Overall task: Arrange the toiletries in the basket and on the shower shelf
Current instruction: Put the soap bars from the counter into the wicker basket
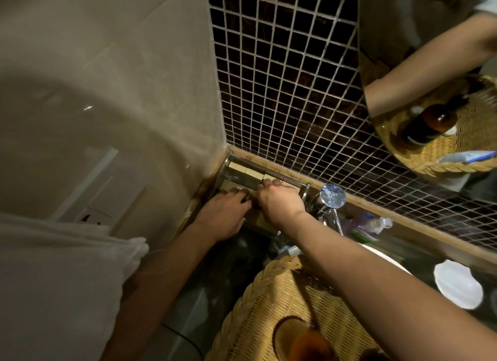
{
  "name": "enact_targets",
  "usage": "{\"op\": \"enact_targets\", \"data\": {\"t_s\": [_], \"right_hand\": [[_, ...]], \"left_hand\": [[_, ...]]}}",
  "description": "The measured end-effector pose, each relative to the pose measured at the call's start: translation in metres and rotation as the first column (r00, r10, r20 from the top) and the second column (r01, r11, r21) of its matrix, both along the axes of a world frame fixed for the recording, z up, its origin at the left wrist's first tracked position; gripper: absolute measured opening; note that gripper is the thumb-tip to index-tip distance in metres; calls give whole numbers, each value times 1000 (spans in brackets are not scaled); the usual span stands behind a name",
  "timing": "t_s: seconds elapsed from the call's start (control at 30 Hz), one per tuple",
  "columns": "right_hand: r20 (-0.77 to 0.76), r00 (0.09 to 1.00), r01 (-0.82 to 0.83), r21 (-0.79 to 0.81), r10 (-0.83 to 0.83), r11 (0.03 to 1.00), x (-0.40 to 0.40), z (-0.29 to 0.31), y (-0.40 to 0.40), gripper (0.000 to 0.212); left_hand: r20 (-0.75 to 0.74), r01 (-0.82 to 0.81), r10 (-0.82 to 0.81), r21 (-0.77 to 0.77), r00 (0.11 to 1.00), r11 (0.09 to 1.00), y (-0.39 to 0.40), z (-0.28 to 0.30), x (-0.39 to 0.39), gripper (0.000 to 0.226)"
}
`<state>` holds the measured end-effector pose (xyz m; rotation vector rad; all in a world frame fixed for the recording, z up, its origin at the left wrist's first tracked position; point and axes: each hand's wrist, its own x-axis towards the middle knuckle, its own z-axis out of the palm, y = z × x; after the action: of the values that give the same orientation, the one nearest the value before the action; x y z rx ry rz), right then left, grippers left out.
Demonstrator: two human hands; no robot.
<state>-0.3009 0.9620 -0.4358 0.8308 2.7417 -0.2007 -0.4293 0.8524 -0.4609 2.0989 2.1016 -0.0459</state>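
Both hands at the corner shower shelf [269, 176]

Left hand [224, 212] and right hand [279, 203] curl fingers over pale blocks [250, 172]; actual grip unclear.

The shelf [236, 176] is a glass corner shelf with a chrome rail, fixed where the beige wall meets the dark mosaic tiles, and pale rectangular soap bars [254, 172] lie on it in a row against the back. The basket [258, 307] is pale woven wicker with a braided rim, sitting low at the near edge of the view, below the shelf. An amber bottle [309, 344] lies inside it, only partly in view.
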Motion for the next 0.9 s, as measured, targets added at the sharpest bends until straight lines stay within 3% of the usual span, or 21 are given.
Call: {"op": "enact_targets", "data": {"t_s": [0.37, 0.67, 0.9], "right_hand": [[90, 996, -11, -100, 20, 995, 4, 6, 2, 25], [93, 994, -53, -89, 61, 995, 13, 2, -1, 46], [80, 996, -41, -76, 47, 996, 14, 0, -7, 53]], "left_hand": [[4, -36, 36, -91, 999, 995, 6, -1, 3, 47], [96, -102, 115, -125, 989, 987, 12, 4, 4, 44], [66, -142, 150, -106, 987, 984, 14, 1, 10, 42]]}}
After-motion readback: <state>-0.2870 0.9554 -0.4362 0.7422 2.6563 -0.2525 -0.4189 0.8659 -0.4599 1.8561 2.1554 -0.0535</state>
